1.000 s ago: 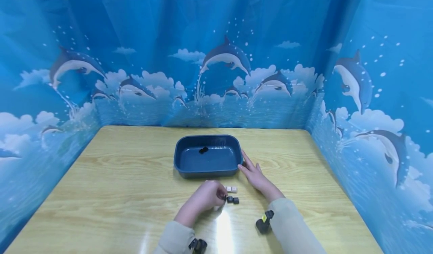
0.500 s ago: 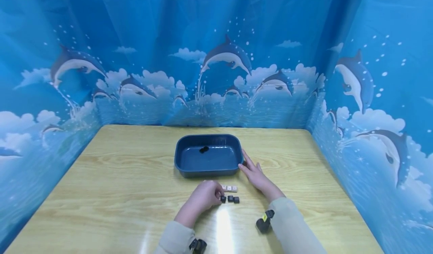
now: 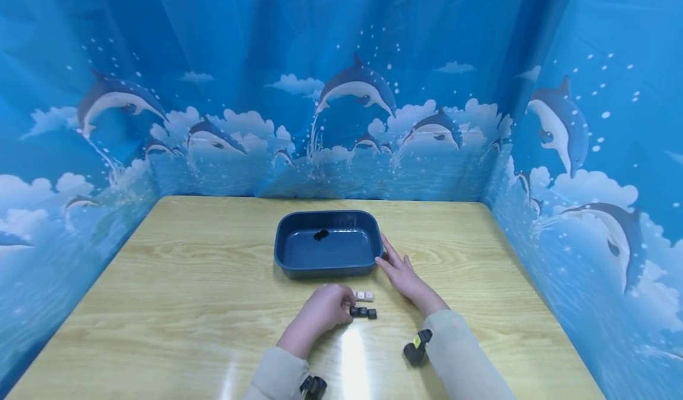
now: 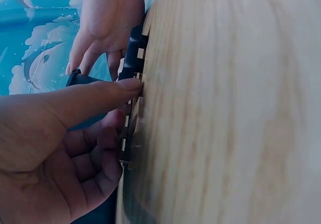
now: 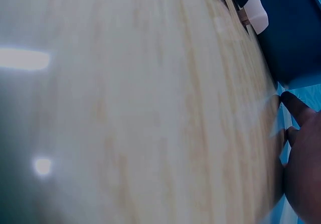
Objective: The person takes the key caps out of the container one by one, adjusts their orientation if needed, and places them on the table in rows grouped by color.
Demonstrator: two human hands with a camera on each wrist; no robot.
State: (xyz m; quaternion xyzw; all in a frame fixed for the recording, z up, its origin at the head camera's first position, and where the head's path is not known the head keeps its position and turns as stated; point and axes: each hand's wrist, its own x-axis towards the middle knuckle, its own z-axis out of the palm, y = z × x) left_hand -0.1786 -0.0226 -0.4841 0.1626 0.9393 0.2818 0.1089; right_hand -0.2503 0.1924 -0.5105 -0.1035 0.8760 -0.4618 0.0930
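In the head view my left hand (image 3: pixel 326 305) pinches the leftmost black keycap (image 3: pixel 354 312) of a short row on the table. Two more black keycaps (image 3: pixel 367 313) continue that row to the right, side by side. Just behind them lies a row of white keycaps (image 3: pixel 364 296), its left end hidden by my fingers. The left wrist view shows the thumb (image 4: pixel 95 96) stretched along the black row. My right hand (image 3: pixel 402 277) rests with extended fingers against the right side of a dark blue tray (image 3: pixel 328 272). Small black pieces (image 3: pixel 321 234) lie inside the tray.
The wood-grain table (image 3: pixel 203 305) reaches back to a blue curtain (image 3: pixel 240 44) printed with dolphins, which also lines both sides. Each wrist carries a small black camera (image 3: pixel 313 386).
My left hand has slid the leftmost black keycap right, closing the gap beside the other two. The left fingers now cover more of the white row. My right hand stays at the tray.
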